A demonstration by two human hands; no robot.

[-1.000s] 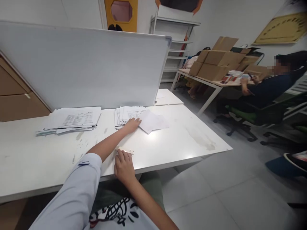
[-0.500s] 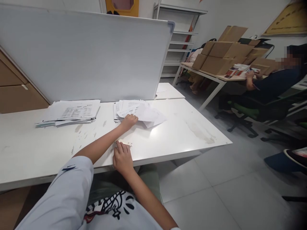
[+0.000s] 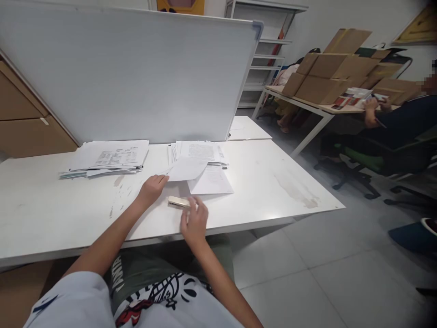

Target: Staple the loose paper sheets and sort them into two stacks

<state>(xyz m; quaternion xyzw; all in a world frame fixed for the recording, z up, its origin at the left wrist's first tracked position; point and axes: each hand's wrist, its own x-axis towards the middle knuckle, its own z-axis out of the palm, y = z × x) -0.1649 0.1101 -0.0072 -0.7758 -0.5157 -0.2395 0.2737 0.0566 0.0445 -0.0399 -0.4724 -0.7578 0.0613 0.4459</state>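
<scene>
My left hand (image 3: 152,189) is closed on the near left corner of a white sheet of paper (image 3: 187,169). The sheet tilts up off the table, its far part lying over a pile of printed papers (image 3: 201,150). Another sheet (image 3: 213,182) sticks out from under that pile toward me. Just in front of the papers, my right hand (image 3: 195,225) has its fingers around the right end of a beige stapler (image 3: 178,202), whose left end points toward my left hand. The fingers partly hide the stapler.
A second stack of papers (image 3: 116,157) lies on the white table (image 3: 266,182) to the left. Behind stands a whiteboard (image 3: 143,77), with cardboard boxes (image 3: 30,123) at its left. A person (image 3: 403,123) sits at another table with boxes at right.
My left hand has moved left and toward me, drawing up the sheet's corner. My right hand has shifted right along with the stapler. The view has turned slightly left.
</scene>
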